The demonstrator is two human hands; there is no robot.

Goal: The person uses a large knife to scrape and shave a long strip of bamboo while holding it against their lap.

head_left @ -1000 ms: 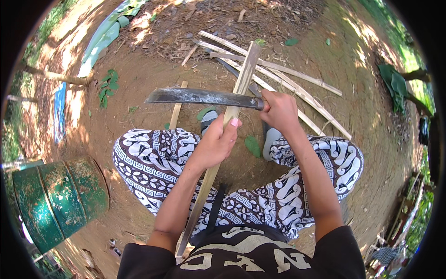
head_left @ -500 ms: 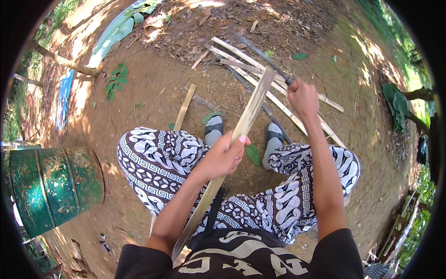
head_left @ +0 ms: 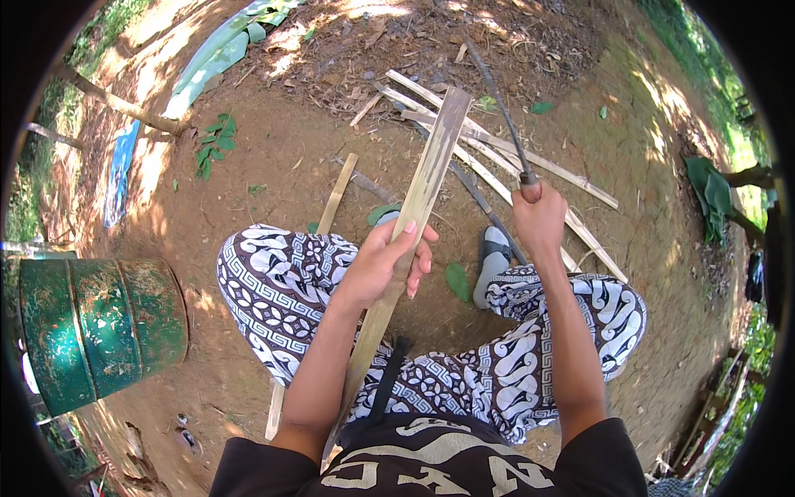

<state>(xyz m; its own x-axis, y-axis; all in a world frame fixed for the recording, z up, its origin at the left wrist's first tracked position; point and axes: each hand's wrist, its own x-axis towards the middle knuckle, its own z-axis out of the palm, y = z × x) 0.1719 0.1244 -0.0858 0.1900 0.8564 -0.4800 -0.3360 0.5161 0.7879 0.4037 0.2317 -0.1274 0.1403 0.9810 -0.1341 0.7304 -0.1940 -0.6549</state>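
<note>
My left hand [head_left: 377,265] is closed round a long flat bamboo slat [head_left: 439,149], thumb on top and fingers beneath. The slat slants from beside my waist up and away to the right, its darker far end pointing forward. In my right hand [head_left: 540,219] is the handle of a long-bladed knife [head_left: 501,103]. Seen nearly edge-on, its thin dark blade points away from me, to the right of the slat and apart from it.
Several split bamboo strips [head_left: 571,174] lie crossed on the dirt ahead, with a long dark bar [head_left: 476,195] among them. A short strip [head_left: 338,195] rests near my left knee. At the left is a green metal drum [head_left: 103,327]; a banana leaf [head_left: 211,66] lies far left.
The knife blade has swung up and right, away from the slat's far end. My left hand and the slat have shifted slightly forward and left. Both hands keep their hold.
</note>
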